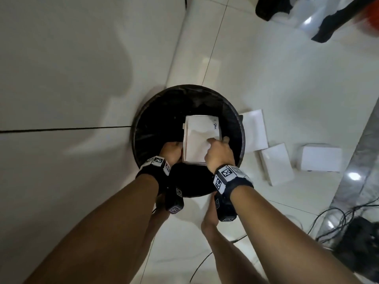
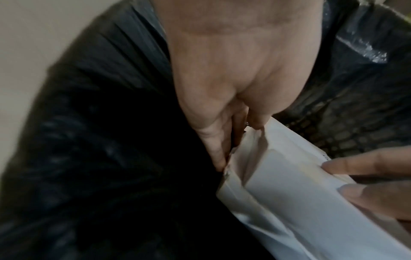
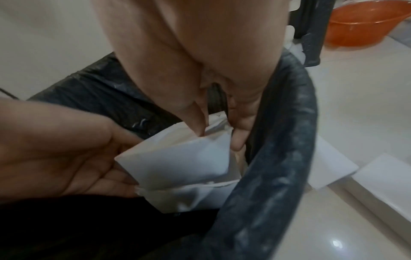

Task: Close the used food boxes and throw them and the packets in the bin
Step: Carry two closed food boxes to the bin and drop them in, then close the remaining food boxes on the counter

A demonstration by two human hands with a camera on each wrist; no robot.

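A white food box with its lid down hangs in the mouth of the black bin, which has a black liner. My left hand grips the box's left edge; in the left wrist view its thumb and fingers lie against that edge of the box. My right hand pinches the right side. In the right wrist view its fingers press the top of the box and the thumb lies along the side by the bin rim. Handwriting marks the far corner of the lid.
Three more white boxes lie on the tiled floor right of the bin: one against it, a second, and a third. Black cables trail at lower right. An orange basin stands beyond the bin. My feet are just behind the bin.
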